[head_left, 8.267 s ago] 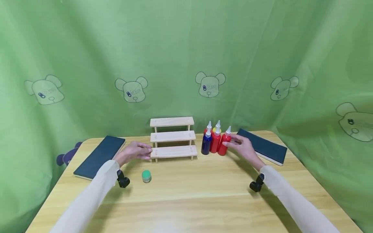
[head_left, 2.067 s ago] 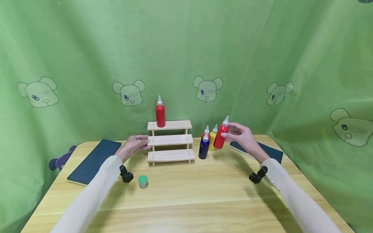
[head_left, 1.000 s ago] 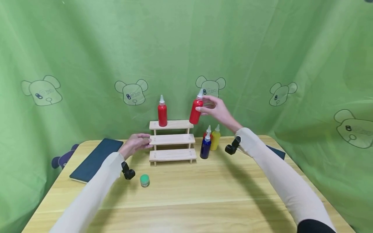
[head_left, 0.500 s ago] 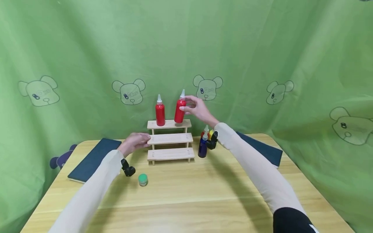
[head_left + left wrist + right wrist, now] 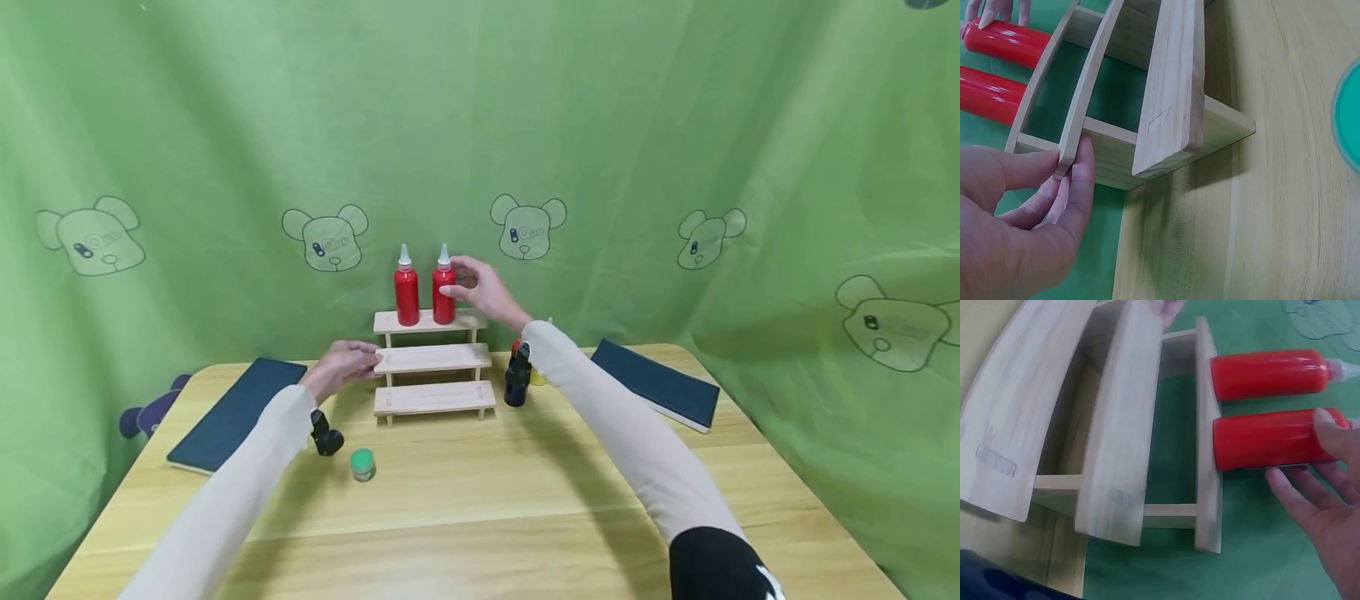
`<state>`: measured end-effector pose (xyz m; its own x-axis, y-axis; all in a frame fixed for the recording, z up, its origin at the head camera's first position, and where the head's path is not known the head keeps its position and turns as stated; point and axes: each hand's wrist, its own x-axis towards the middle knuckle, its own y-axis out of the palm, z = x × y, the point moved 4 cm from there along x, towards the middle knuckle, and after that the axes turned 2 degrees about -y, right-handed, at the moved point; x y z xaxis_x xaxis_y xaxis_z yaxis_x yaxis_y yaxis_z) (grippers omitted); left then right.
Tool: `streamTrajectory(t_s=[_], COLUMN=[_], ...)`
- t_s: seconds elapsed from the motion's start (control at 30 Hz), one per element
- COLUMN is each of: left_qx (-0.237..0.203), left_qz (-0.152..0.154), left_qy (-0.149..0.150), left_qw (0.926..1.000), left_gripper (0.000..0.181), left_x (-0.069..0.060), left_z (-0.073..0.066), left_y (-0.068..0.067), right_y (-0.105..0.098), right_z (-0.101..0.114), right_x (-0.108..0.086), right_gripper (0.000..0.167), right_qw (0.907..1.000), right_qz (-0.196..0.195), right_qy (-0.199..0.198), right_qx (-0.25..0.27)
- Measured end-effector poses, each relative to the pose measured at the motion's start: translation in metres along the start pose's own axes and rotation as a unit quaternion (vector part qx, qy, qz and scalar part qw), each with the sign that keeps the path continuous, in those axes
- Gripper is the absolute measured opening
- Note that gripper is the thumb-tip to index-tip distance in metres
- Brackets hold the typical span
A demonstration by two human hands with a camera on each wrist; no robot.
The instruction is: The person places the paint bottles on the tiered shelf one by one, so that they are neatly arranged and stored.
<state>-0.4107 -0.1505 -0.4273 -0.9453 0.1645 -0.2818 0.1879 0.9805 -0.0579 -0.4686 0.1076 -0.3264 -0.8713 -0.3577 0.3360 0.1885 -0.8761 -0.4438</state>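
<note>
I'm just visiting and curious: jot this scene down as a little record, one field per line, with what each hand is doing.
Left hand: pinches the left end of the middle shelf
Right hand: holds a red bottle, upright, its base at the top shelf
Also up there: another red bottle, upright, a gap between them
Right of the stand: blue bottle and yellow bottle, partly hidden
Nearer the person: small jar, green lid
Table sides: dark book left, another dark book right
Backdrop: green curtain with bear faces
</note>
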Motion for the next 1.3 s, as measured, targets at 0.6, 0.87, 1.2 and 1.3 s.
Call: streamTrajectory(t_s=[0.6,0.87,1.2,1.3], left_qx=[-0.011,-0.003,0.031,0.032], left_qz=[-0.019,-0.019,-0.027,-0.028], left_qy=[0.001,0.014,0.000,0.001], left_qw=[0.9998,0.9997,0.9992,0.9991], left_gripper=[0.046,0.045,0.044,0.045], left_x=[0.003,0.000,0.001,0.001], left_z=[0.007,0.006,0.002,0.001], left_y=[0.002,0.000,0.005,0.005], right_y=[0.006,0.008,0.007,0.007], right_z=[-0.012,-0.005,0.000,0.000], right_x=[0.001,0.002,0.002,0.003], right_gripper=[0.061,0.063,0.064,0.067], right_qw=[0.9998,0.9997,0.9991,0.9994], right_qz=[-0.014,0.018,0.025,0.026], right_qy=[0.010,0.014,0.025,0.019], right_qx=[0.008,0.000,0.023,-0.007])
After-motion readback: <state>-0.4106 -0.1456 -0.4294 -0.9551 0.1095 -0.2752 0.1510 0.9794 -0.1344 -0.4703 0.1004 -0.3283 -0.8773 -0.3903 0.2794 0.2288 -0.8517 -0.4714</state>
